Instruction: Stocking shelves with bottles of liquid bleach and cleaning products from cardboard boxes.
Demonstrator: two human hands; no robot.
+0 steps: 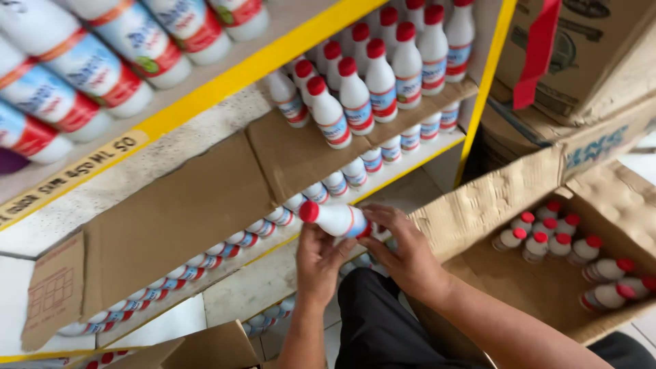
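Two hands hold bottle beside half-full box.

Yellow-edged shelf unit runs from lower left to upper right of frame. Middle shelf board is pale, speckled, covered by flat cardboard sheets. White red-capped bottles stand upright on the cardboard at upper centre right. Top shelf, upper left: more white bottles with red bands. Lower shelf: a row of bottles along its edge. Open cardboard box at right holds red-capped bottles, some upright, some lying.
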